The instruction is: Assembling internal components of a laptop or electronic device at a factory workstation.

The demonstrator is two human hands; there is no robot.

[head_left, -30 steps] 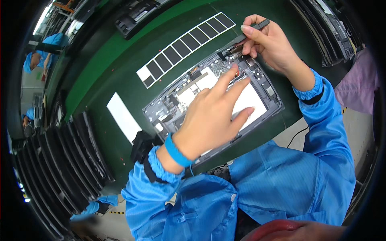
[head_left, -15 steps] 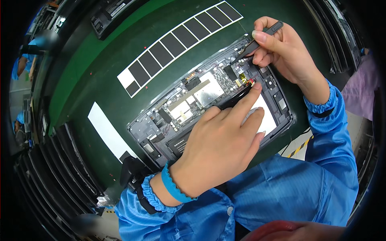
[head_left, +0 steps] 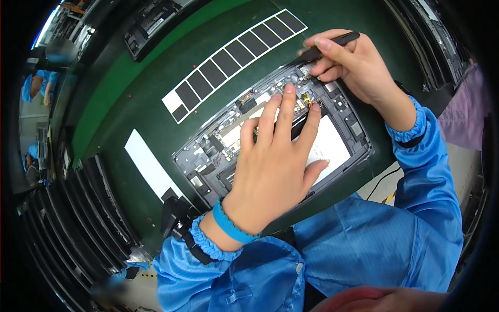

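Fanned wider since the earlier frame, the left hand point(head_left: 273, 161) I'm watching spreads, empty, over the uncovered device chassis point(head_left: 345, 112) on the tabletop point(head_left: 119, 109); the right hand point(head_left: 358, 67) pinches dark tweezers point(head_left: 347, 38) near the chassis's far right corner.

Left fingers point(head_left: 285, 115) fanned wider, tweezers point(head_left: 346, 38) flatter

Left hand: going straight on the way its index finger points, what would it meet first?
Probably the right hand, at the curled fingers by the black tweezers. Depth is unclear, so the left hand might brush parts inside the open laptop first.
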